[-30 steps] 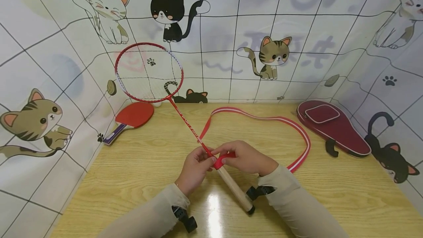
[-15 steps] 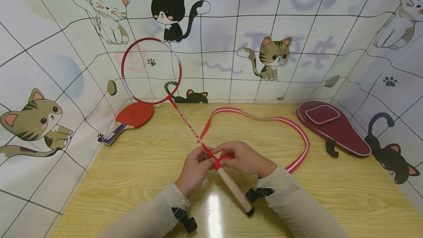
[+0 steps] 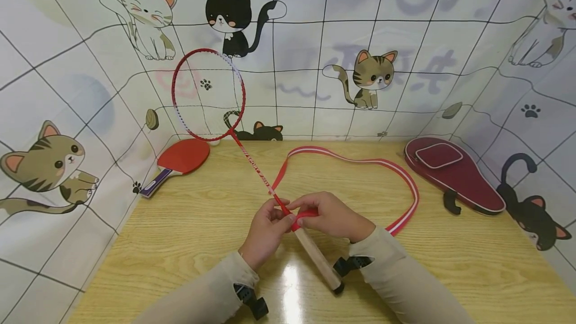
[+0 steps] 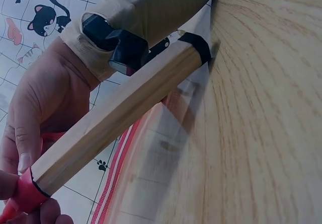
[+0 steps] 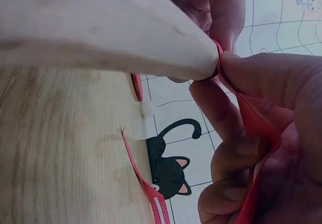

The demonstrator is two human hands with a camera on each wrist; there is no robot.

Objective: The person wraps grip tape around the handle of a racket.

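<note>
A badminton racket (image 3: 253, 161) with a red frame slants across the middle of the head view, its head up before the wall. My left hand (image 3: 265, 231) pinches it where the red shaft meets the bare wooden handle (image 3: 317, 256). Red grip tape (image 3: 310, 148) wraps the handle's upper end. Between thumb and fingers, my right hand (image 3: 335, 216) grips this tape (image 5: 260, 128) right beside the wrap. The handle's black butt end (image 4: 196, 45) points down near the table in the left wrist view.
The tape's white-striped length loops over the wooden table (image 3: 202, 229). A red table tennis bat (image 3: 186, 156) lies back left, with a white ball (image 3: 214, 142) partly hidden behind it. Back right is a dark red bat case (image 3: 454, 174). Cat-patterned walls (image 3: 301, 89) enclose the table.
The racket has turned about its shaft, so its head looks narrower and the butt end has shifted slightly left. The tape loop has crept a little left. Both hands keep their hold.
</note>
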